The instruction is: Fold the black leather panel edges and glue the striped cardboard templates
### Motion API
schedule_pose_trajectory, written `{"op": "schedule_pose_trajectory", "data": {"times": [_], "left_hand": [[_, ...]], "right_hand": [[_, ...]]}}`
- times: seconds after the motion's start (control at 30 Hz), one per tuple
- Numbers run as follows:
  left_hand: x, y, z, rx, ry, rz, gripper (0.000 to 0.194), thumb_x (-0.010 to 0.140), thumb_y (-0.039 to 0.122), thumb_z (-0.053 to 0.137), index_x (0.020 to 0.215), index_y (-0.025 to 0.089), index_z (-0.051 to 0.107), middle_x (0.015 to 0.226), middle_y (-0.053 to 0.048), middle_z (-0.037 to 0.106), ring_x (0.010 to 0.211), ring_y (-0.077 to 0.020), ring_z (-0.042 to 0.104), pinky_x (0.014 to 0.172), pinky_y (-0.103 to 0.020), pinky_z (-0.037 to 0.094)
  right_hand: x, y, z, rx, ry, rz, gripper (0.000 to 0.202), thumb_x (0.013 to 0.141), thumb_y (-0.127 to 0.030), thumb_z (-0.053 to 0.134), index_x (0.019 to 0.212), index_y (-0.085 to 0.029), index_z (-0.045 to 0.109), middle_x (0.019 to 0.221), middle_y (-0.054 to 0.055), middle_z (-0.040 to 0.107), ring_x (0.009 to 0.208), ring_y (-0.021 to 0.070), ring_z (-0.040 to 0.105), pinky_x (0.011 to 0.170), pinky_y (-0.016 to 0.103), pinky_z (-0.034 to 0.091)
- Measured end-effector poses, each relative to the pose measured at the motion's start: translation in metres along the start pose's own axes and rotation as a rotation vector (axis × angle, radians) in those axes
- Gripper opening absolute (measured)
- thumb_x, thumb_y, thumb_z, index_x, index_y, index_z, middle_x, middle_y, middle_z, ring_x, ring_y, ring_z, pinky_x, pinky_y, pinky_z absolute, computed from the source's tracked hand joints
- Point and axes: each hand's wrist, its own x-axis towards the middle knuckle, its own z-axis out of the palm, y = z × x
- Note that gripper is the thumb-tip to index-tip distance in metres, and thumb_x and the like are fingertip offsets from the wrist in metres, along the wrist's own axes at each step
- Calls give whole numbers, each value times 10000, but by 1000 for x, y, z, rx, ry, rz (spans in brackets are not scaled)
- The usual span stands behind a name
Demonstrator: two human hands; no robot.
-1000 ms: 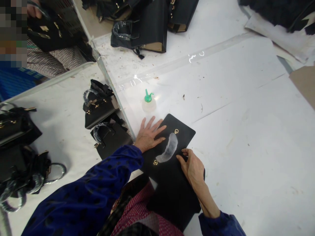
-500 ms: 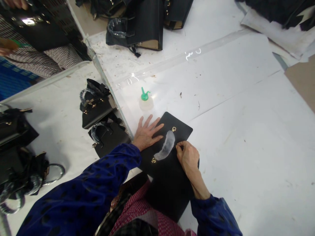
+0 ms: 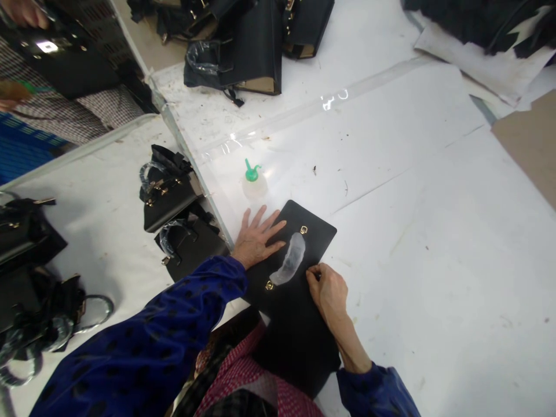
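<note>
Black leather panel (image 3: 299, 324), flat on the white counter (image 3: 434, 243) directly before the person, its far corner pointing away and its near end hanging over the counter edge toward the lap. A curved handle wrapped in clear plastic (image 3: 290, 260) lies across the panel's upper half, fixed at each end by a small gold fitting (image 3: 303, 230). Left hand (image 3: 256, 237): open, palm down, fingers spread, pressing on the panel's left edge with the fingertips reaching partly onto the counter. Right hand (image 3: 328, 289): resting on the panel just right of the wrapped handle, fingers curled with thumb and forefinger pinched together at the handle's lower right; whether anything lies between them cannot be made out. Both arms wear dark blue patterned sleeves (image 3: 152, 347); a red checked garment (image 3: 247, 382) shows below.

Just beyond the left hand stands a small translucent bottle with a green nozzle cap (image 3: 253, 180), apart from the panel. Left of it, across a taped seam in the counter covering, two finished black handbags (image 3: 174, 200) with plastic-wrapped handles lie side by side. More black bags (image 3: 26, 231) crowd the far left edge, and another group (image 3: 247, 52) stands at the top of the counter. Another person's hand (image 3: 24, 11) shows at the upper left corner, well apart from the work.
</note>
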Motion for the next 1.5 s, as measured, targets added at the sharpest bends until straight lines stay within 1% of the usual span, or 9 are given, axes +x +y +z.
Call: {"op": "schedule_pose_trajectory", "data": {"times": [0.23, 0.4, 0.53, 0.63, 0.8, 0.93, 1.17, 1.33, 1.5], "left_hand": [[0, -1, 1, 12, -5, 2, 529, 972, 538, 525, 1446, 304, 536, 1595, -33, 447, 1517, -383, 294, 1210, -685, 139], [0, -1, 2, 9, 4, 4, 517, 969, 528, 535, 1428, 292, 557, 1583, -38, 464, 1503, -395, 319, 1199, -693, 153], [1, 0, 1, 15, 3, 7, 517, 972, 528, 529, 1434, 298, 550, 1592, -33, 450, 1507, -392, 311, 1198, -694, 154], [0, 0, 1, 21, -5, 4, 517, 974, 526, 524, 1438, 299, 546, 1595, -33, 445, 1509, -391, 306, 1202, -689, 150], [-1, 0, 2, 21, -9, -4, 521, 971, 526, 524, 1442, 304, 542, 1594, -33, 450, 1521, -376, 286, 1215, -677, 128], [-1, 0, 2, 17, -5, -4, 517, 973, 527, 521, 1435, 297, 549, 1591, -34, 454, 1516, -378, 299, 1213, -679, 134], [0, -1, 2, 20, -4, -5, 517, 964, 518, 539, 1436, 309, 548, 1585, -41, 465, 1516, -375, 301, 1213, -677, 136], [0, -1, 2, 24, -6, -6, 518, 972, 528, 518, 1439, 306, 544, 1591, -33, 454, 1520, -371, 290, 1214, -676, 140], [0, -1, 2, 24, -1, 0, 516, 974, 532, 519, 1434, 299, 549, 1588, -36, 456, 1514, -378, 304, 1208, -678, 148]], "right_hand": [[3, 3, 0, 41, 10, -8, 156, 904, -285, 612, 953, -223, 747, 1014, 67, 773, 929, 250, 712, 765, 332, 476], [-13, 19, -11, 77, -66, -31, 63, 783, -207, 691, 747, -243, 728, 819, 39, 769, 758, 245, 700, 663, 324, 446], [-8, 21, -13, 187, -64, -44, 86, 815, -302, 668, 823, -270, 747, 926, 23, 783, 881, 248, 708, 762, 348, 481], [0, 25, -11, 302, -128, -53, 100, 781, -295, 665, 820, -246, 743, 897, 30, 779, 875, 244, 714, 797, 362, 508], [-3, 44, -24, 481, -253, -110, 362, 733, -383, 690, 1031, -180, 721, 884, 51, 761, 794, 212, 712, 723, 323, 550], [-4, 47, -29, 514, -289, -171, 320, 765, -429, 656, 964, -196, 746, 929, 64, 774, 873, 232, 717, 790, 350, 555], [4, 36, -10, 367, -128, -154, 167, 765, -363, 618, 780, -232, 721, 920, 55, 772, 909, 252, 692, 877, 394, 502], [6, 23, -2, 254, -42, -72, 213, 797, -419, 619, 809, -236, 727, 871, 52, 769, 851, 254, 693, 786, 364, 484], [10, 5, 2, 169, -36, 8, 139, 784, -366, 665, 770, -250, 740, 832, 48, 765, 822, 250, 691, 706, 331, 443]]}}
